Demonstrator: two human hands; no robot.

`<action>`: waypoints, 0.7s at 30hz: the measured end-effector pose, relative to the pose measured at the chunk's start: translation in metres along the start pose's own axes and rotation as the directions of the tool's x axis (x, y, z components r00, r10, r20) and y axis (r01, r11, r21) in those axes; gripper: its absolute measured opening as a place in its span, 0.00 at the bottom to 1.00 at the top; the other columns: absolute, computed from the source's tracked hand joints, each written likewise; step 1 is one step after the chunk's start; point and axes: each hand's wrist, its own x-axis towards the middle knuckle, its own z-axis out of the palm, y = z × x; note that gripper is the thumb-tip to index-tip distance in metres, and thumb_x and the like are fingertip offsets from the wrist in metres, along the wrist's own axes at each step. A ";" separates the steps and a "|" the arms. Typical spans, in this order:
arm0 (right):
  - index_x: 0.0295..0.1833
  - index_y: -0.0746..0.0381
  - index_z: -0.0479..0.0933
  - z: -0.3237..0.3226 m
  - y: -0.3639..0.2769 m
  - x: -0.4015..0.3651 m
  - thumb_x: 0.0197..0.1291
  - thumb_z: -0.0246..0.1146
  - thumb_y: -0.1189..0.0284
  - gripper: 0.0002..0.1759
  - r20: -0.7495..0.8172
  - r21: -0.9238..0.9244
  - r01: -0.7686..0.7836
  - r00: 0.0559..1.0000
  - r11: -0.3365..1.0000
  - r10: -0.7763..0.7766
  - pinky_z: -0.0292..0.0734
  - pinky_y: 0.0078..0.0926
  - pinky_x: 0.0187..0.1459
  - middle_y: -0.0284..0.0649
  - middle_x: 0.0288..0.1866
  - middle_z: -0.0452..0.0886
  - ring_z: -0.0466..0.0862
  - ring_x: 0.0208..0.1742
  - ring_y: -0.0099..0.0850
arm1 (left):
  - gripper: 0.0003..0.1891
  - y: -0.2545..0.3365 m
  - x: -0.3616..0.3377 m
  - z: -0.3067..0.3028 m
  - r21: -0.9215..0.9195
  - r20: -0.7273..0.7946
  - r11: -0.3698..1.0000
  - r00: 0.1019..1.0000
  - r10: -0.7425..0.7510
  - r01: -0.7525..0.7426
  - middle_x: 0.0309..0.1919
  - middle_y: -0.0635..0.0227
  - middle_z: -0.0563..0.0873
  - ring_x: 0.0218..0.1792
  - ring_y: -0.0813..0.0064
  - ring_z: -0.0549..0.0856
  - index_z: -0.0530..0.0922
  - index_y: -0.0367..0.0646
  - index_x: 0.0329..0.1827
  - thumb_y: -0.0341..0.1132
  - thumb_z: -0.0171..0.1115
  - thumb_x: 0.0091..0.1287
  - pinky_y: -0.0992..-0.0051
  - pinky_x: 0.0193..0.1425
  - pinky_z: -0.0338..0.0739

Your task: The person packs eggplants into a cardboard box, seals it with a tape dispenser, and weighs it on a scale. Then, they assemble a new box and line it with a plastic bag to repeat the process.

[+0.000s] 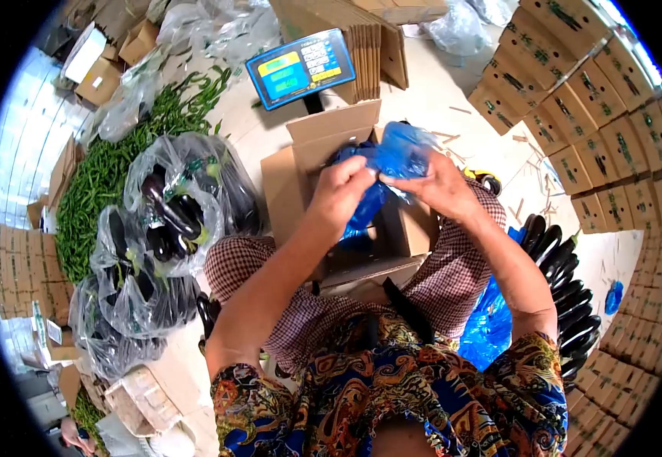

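Observation:
Both hands hold a crumpled blue plastic bag (403, 148) above an open cardboard box (281, 183) between the knees. My left hand (338, 194) is closed, with thumb and fingers pinching the bag's left side. My right hand (445, 186) has its thumb pressed on the bag near the middle, fingers partly behind the plastic. Part of the blue plastic hangs down into the box. What lies under it in the box is hard to make out. Just behind the box stands a scale display (300, 68).
Clear bags of eggplants (179, 217) and a heap of green peppers (91, 206) lie at the left. Loose eggplants (571, 305) and blue plastic (489, 327) are at the right. Stacked cartons (605, 91) line the right side. Flattened cardboard (365, 61) stands behind the scale.

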 end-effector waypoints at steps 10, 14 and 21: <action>0.36 0.63 0.81 -0.002 0.001 -0.001 0.64 0.62 0.76 0.04 0.100 0.602 -0.217 0.975 0.768 0.197 0.74 0.16 0.33 0.29 0.28 0.80 0.76 0.28 0.17 | 0.10 0.008 -0.012 0.008 -0.135 -0.231 0.989 0.972 0.030 -0.063 0.23 0.81 0.73 0.27 0.87 0.70 0.77 0.39 0.33 0.36 0.57 0.69 0.82 0.31 0.64; 0.36 0.62 0.81 0.003 0.007 -0.003 0.59 0.65 0.79 0.01 0.159 0.731 -0.288 0.953 0.619 0.256 0.76 0.17 0.34 0.32 0.30 0.83 0.79 0.29 0.19 | 0.10 0.039 -0.020 0.035 -0.113 -0.320 0.987 0.944 0.075 -0.117 0.26 0.80 0.75 0.28 0.89 0.70 0.80 0.37 0.41 0.35 0.56 0.69 0.83 0.32 0.65; 0.26 0.57 0.72 0.004 0.008 -0.001 0.59 0.66 0.74 0.12 0.137 0.879 -0.231 0.960 0.417 0.243 0.77 0.19 0.35 0.32 0.27 0.79 0.78 0.28 0.21 | 0.14 -0.016 0.001 -0.004 -0.031 -0.500 0.996 0.865 0.054 -0.080 0.42 0.66 0.79 0.40 0.76 0.78 0.73 0.40 0.56 0.33 0.54 0.70 0.73 0.40 0.75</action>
